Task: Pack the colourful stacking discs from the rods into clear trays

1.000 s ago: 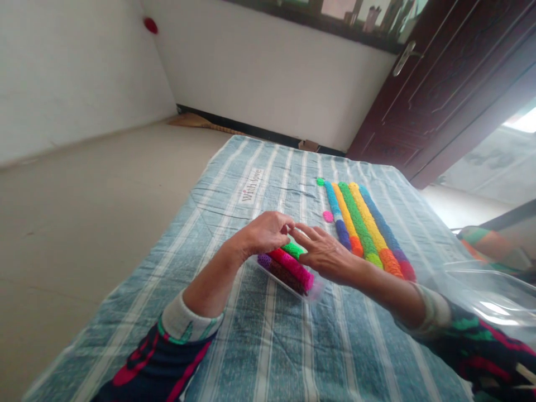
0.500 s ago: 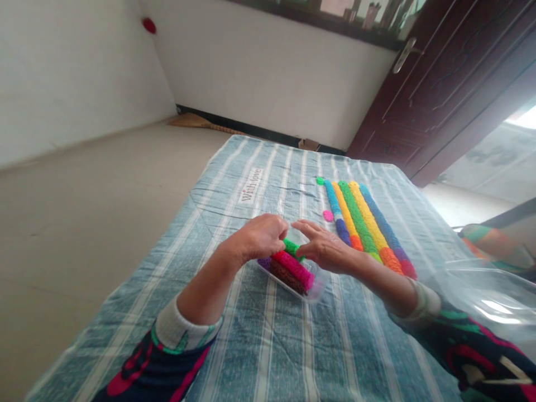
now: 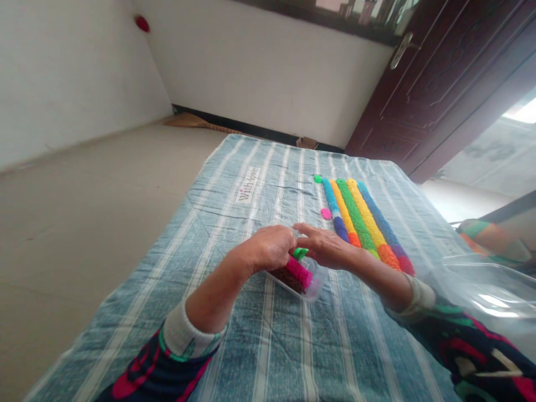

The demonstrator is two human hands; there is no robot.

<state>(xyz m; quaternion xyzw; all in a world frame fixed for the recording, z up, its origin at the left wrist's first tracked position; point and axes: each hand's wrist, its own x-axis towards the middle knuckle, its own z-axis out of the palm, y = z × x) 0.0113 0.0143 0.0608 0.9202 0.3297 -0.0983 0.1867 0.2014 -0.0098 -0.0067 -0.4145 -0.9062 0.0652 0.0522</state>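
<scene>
Centrally on the blue-striped cloth mat [image 3: 268, 335], a clear plastic tray [image 3: 312, 285] holds pink and brown rolls [image 3: 298, 272]; left hand [image 3: 272, 248] and right hand [image 3: 329, 245] together pinch a green roll [image 3: 300, 253] above it.

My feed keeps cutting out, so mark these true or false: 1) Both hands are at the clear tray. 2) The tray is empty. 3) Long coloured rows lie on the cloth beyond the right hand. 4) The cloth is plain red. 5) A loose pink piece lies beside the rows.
1) True: the left hand and right hand meet at the clear tray, at a green piece.
2) False: it holds pink and dark pieces.
3) True: the rows lie side by side.
4) False: the cloth is blue-grey with pale stripes.
5) True: the pink piece lies left of them.
</scene>
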